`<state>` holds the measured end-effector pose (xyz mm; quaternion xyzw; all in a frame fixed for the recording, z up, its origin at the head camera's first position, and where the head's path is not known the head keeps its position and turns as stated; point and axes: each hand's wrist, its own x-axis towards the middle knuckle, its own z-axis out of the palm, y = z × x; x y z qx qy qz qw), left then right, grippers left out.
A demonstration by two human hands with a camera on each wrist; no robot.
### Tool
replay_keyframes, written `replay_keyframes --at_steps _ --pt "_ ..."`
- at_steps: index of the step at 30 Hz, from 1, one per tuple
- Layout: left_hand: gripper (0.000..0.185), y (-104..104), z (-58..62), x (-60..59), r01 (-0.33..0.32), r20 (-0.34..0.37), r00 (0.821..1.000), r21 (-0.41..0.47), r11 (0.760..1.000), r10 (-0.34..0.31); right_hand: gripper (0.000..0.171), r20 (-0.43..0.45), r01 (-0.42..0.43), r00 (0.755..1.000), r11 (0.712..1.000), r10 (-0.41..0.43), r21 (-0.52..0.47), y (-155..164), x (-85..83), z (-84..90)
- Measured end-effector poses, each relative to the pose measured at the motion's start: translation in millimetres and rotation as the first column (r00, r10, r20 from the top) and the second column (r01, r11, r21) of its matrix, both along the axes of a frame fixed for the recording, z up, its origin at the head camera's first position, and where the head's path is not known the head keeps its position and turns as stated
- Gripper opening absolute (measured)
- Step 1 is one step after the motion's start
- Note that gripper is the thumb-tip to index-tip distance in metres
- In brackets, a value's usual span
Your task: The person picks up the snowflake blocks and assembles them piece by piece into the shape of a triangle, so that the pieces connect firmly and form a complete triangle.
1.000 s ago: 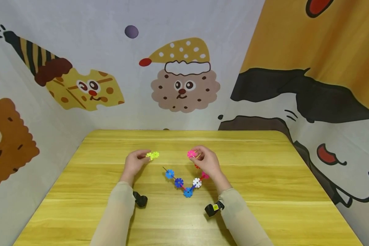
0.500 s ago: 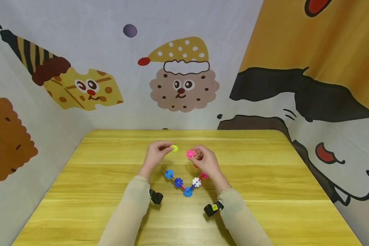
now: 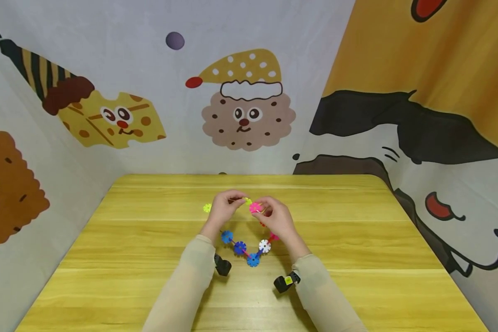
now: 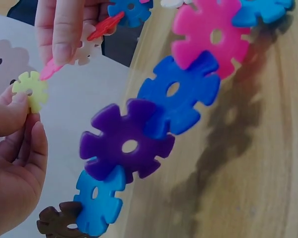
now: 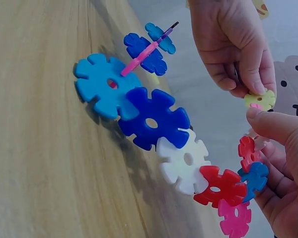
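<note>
Left hand (image 3: 225,208), grip pinching yellow disc (image 3: 247,201), has reached the right hand's (image 3: 275,219) pinched chain (image 3: 249,249).

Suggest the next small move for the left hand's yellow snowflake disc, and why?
Probably slide the small yellow plastic snowflake disc, pinched in the left hand, a notch onto the pink plastic end disc of the chain held by the right hand: the two almost touch, edge to edge, not yet interlocked.
</note>
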<state>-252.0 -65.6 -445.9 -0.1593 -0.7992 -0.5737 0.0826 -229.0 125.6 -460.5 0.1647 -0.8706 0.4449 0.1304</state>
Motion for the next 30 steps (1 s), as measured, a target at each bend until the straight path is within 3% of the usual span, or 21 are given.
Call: replay_keyframes --at_steps 14,23,30 --pt "0.009 -2.0 2.5 0.2 0.056 0.045 0.997 -0.021 0.998 -0.055 0.028 0.000 -0.031 1.000 1.000 0.031 0.003 -0.4 1.3 -1.1" --pt "0.008 1.1 1.8 -0.7 0.074 0.065 0.995 0.029 0.997 -0.076 0.027 -0.037 -0.028 0.999 0.999 0.029 0.020 -2.3 1.6 -0.7" --pt "0.011 1.2 -2.0 -0.6 0.085 0.037 0.996 0.038 0.996 -0.087 0.025 -0.018 -0.013 1.000 1.000 0.013 0.017 -3.3 1.7 0.5"
